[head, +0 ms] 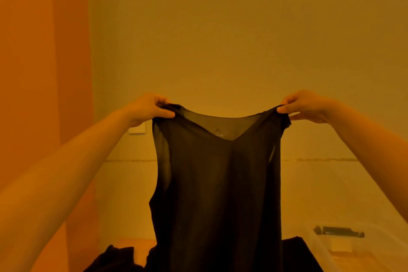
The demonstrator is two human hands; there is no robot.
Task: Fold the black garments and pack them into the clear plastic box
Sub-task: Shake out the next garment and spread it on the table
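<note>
At the centre of the frame, the left hand and the right hand each pinch a shoulder of a black sleeveless top, holding it up spread, above more black garments at the bottom edge, with the clear plastic box at lower right.

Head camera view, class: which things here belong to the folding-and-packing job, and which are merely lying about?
Job:
- black sleeveless top, pinched at its shoulders by left hand and right hand
- more black garments heaped below
- clear plastic box, lower right

Lying about:
- white wall plate
- orange curtain
</note>
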